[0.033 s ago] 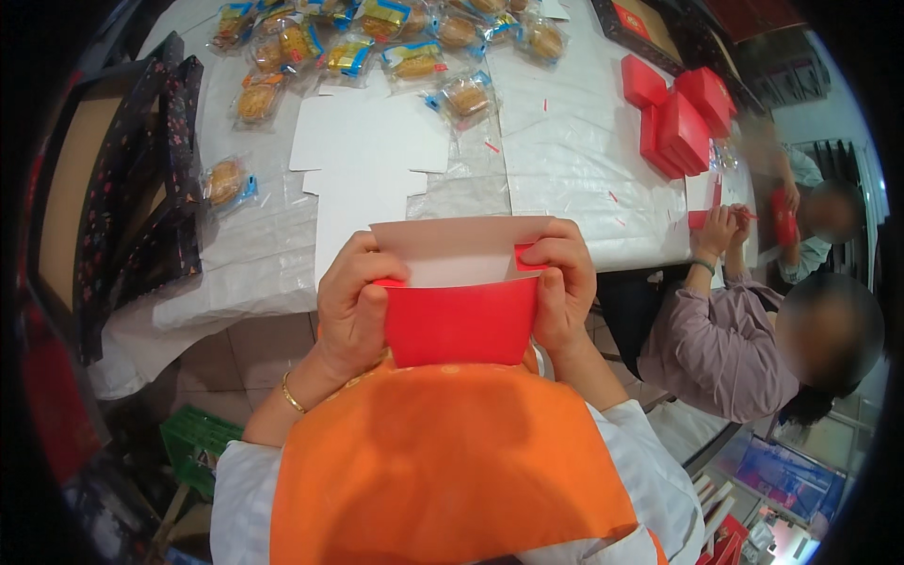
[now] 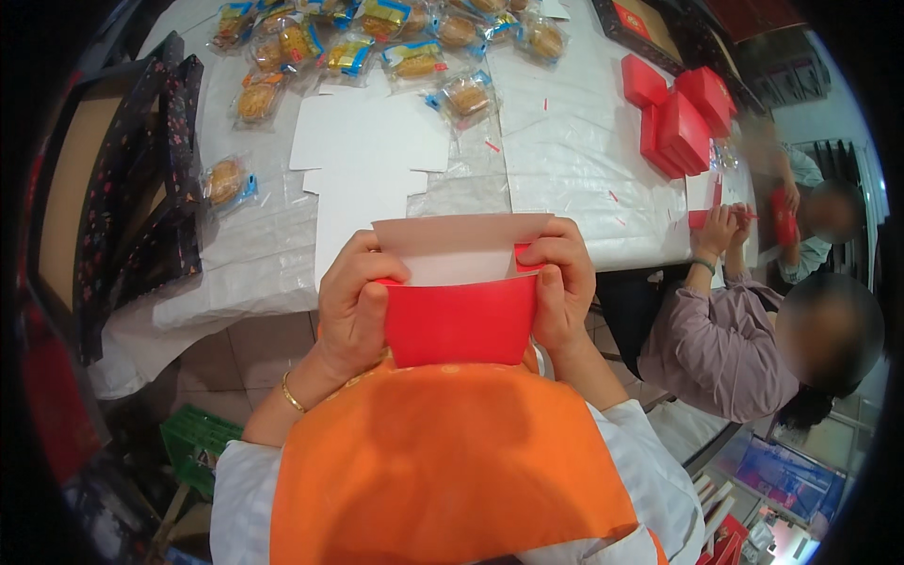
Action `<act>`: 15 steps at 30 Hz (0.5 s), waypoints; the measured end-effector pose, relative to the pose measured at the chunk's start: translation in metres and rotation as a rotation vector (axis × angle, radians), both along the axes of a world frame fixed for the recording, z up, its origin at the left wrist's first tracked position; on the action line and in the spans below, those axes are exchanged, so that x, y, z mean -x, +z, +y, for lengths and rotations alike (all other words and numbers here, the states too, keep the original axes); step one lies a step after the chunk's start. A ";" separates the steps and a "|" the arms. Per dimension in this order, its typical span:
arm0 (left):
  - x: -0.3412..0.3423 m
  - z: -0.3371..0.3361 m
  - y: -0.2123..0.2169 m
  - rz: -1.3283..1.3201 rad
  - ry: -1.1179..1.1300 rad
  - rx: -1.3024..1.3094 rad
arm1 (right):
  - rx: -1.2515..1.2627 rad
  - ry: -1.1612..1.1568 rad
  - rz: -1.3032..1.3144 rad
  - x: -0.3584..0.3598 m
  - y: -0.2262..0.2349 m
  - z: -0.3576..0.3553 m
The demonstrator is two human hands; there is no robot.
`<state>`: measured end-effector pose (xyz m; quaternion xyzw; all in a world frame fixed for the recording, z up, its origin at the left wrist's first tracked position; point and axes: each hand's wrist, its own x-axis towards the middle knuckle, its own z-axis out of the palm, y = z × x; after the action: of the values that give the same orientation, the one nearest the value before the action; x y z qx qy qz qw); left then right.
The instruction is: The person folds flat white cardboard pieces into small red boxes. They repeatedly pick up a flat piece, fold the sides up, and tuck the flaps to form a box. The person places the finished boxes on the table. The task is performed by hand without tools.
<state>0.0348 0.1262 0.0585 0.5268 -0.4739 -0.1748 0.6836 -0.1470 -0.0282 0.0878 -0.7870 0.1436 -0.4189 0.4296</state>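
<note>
Between my two hands is a red cardboard box (image 2: 460, 325), held against the front of my orange apron, its pale inside showing at the top. My left hand (image 2: 356, 299) grips its left end, with the thumb on the outside and the fingers curled over the edge. My right hand (image 2: 563, 287) clasps the other end, the index finger pressing on a small red flap (image 2: 524, 256). The far panel stands raised behind the opening. What lies at the bottom of the box is hidden. Flat white card blanks (image 2: 363, 141) lie on the table just beyond.
Several wrapped round pastries (image 2: 412, 61) cover the far table, and one pastry (image 2: 226, 181) lies apart at left. Dark patterned boxes (image 2: 122, 188) stand at the left edge. Red boxes (image 2: 683, 132) are stacked at right, near a co-worker's hands (image 2: 720, 231). A green crate (image 2: 198, 443) sits below left.
The raised far panel of the box has shifted very slightly up. Otherwise my hands keep the same grip and place.
</note>
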 end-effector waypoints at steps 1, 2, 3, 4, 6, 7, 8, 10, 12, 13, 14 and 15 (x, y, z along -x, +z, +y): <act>0.001 -0.001 0.001 0.010 -0.008 0.001 | -0.013 0.001 0.027 0.002 -0.001 0.001; 0.001 -0.001 0.002 0.020 -0.015 0.003 | -0.027 0.001 0.054 0.004 -0.003 0.002; 0.001 -0.001 0.004 0.006 -0.010 -0.018 | -0.040 0.003 0.082 0.006 -0.005 0.003; 0.001 -0.001 0.006 -0.009 -0.006 -0.037 | -0.032 -0.001 0.080 0.007 -0.006 0.003; 0.000 0.001 0.007 -0.044 0.005 -0.076 | -0.014 -0.009 0.078 0.009 -0.007 0.002; -0.002 0.003 0.007 -0.066 0.010 -0.095 | -0.006 -0.016 0.091 0.009 -0.006 0.002; -0.003 0.005 0.006 -0.089 0.014 -0.114 | 0.001 -0.023 0.104 0.009 -0.005 0.002; -0.003 0.003 0.007 -0.033 0.031 -0.096 | -0.090 -0.046 0.057 0.007 -0.005 0.005; -0.001 0.000 0.013 0.023 0.045 -0.107 | -0.287 -0.077 -0.064 0.000 -0.007 0.015; 0.002 -0.001 0.020 0.054 0.054 -0.130 | -0.350 -0.056 -0.088 -0.003 -0.006 0.018; 0.004 -0.001 0.025 0.086 0.062 -0.152 | -0.413 -0.035 -0.113 -0.007 0.000 0.021; 0.006 0.000 0.021 0.134 0.067 -0.142 | -0.387 -0.024 -0.079 -0.008 0.004 0.020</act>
<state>0.0286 0.1260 0.0798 0.5765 -0.3959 -0.2196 0.6803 -0.1395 -0.0077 0.0916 -0.6709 0.2140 -0.4192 0.5730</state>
